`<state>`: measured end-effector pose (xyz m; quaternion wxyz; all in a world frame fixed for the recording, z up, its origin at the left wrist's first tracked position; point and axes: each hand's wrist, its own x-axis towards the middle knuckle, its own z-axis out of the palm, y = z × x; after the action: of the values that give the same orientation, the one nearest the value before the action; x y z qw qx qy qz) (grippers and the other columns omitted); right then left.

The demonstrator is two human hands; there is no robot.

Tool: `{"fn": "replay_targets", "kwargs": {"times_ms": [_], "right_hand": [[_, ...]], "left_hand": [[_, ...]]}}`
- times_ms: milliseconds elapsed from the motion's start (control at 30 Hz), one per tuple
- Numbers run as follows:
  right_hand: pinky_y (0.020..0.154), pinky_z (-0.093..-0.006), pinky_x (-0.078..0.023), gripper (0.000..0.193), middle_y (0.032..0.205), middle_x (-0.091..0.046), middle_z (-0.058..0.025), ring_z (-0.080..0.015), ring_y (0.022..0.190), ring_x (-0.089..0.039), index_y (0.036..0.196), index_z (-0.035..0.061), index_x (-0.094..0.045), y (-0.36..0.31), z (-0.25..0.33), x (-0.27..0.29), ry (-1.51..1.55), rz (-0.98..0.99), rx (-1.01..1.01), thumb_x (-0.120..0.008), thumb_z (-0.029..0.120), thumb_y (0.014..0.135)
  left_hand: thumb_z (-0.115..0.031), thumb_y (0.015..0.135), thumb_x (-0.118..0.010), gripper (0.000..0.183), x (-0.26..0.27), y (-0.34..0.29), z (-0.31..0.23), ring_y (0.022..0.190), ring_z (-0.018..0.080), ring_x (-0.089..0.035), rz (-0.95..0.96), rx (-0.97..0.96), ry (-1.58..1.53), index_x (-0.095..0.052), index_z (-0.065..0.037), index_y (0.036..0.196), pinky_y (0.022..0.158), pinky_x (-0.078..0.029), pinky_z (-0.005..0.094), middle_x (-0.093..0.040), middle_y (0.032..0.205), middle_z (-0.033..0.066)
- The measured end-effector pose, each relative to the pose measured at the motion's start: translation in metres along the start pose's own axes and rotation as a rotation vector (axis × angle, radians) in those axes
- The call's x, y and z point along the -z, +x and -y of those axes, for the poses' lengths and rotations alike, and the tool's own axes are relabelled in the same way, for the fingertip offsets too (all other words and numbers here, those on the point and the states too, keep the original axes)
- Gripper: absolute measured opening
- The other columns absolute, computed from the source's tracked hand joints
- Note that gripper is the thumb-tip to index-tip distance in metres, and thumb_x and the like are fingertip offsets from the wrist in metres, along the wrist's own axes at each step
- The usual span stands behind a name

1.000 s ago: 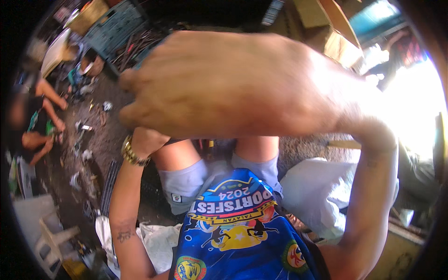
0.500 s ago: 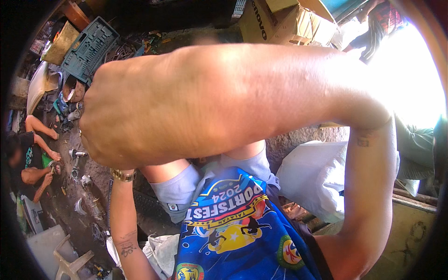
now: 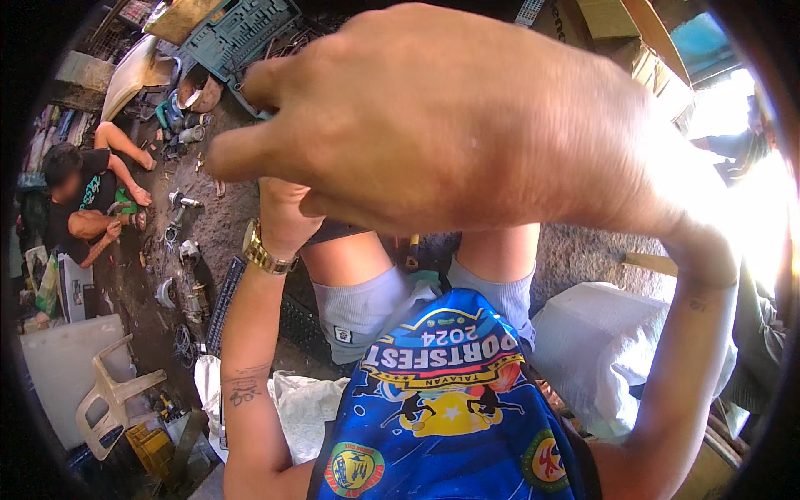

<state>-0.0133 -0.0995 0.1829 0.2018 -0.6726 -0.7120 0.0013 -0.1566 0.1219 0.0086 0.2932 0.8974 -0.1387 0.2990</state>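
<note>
My right hand [image 3: 417, 125] is raised close to the camera and fills the upper middle, its back toward me. Two of its digits point left with a gap between them, and nothing shows in them; the rest are hidden. Behind and below it is my left hand [image 3: 287, 208], a gold-coloured watch [image 3: 271, 252] on its wrist. The left fingers are covered by the right hand, so whatever they touch cannot be seen. Beneath both hands are my bare knees, grey shorts [image 3: 358, 310] and blue printed shirt [image 3: 450, 392].
On the left, a seated person [image 3: 100, 196] works on the ground beside scattered metal parts [image 3: 192, 283]. A teal tool case [image 3: 237, 42] lies open beyond. Cardboard boxes [image 3: 658, 50] stand far right, a white sack [image 3: 592, 350] nearer. A plastic chair [image 3: 104, 400] lies lower left.
The view has shifted, so the surroundings sit farther right. My right hand has moved up in the picture and its digits have separated. More of my left wrist and watch shows.
</note>
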Motion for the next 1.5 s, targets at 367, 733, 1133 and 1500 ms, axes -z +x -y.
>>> {"fn": "replay_targets", "kwargs": {"times_ms": [367, 733, 1133, 1500], "right_hand": [[0.062, -0.0274, -0.059, 0.033, 0.086, -0.073, -0.0173, -0.0215, 0.072, -0.074, 0.121, -0.0056, -0.058, -0.064, -0.059, 0.056, 0.274, -0.538, -0.125, -0.070, 0.005, 0.092], [0.060, -0.0226, -0.044, 0.045, 0.100, -0.070, -0.0117, -0.0105, 0.067, -0.056, 0.138, -0.0025, -0.054, -0.154, -0.119, 0.009, 0.506, -0.827, -0.697, -0.063, 0.019, 0.099], [0.058, -0.0270, -0.047, 0.042, 0.104, -0.071, -0.0168, -0.0136, 0.066, -0.057, 0.140, 0.0002, -0.050, -0.218, -0.134, 0.010, 0.656, -1.236, -0.666, -0.057, 0.015, 0.102], [0.057, -0.0263, -0.039, 0.038, 0.108, -0.068, -0.0164, -0.0157, 0.069, -0.054, 0.140, -0.0004, -0.050, -0.226, -0.139, -0.012, 0.887, -1.361, -0.564, -0.051, 0.010, 0.104]], "left_hand": [[-0.007, 0.082, -0.081, 0.019, -0.011, 0.020, -0.040, 0.074, 0.0228, -0.064, 0.058, 0.280, 0.096, -0.072, -0.003, 0.098, 0.068, -0.052, 0.0341, -0.066, 0.083, 0.0079], [-0.010, 0.084, -0.062, 0.012, -0.104, 0.068, -0.046, 0.088, 0.0252, -0.061, 0.206, -0.238, 0.238, -0.068, -0.008, 0.095, 0.077, -0.052, 0.0384, -0.061, 0.090, 0.0058], [-0.014, 0.088, -0.056, 0.013, -0.092, 0.096, -0.053, 0.099, 0.0229, -0.056, 0.538, -0.363, 0.419, -0.063, -0.007, 0.096, 0.085, -0.046, 0.0376, -0.057, 0.098, 0.0069], [-0.017, 0.087, -0.057, 0.011, -0.095, 0.112, -0.049, 0.100, 0.0197, -0.054, 0.688, -0.502, 0.597, -0.063, -0.011, 0.094, 0.085, -0.044, 0.0381, -0.056, 0.096, 0.0039]]}}
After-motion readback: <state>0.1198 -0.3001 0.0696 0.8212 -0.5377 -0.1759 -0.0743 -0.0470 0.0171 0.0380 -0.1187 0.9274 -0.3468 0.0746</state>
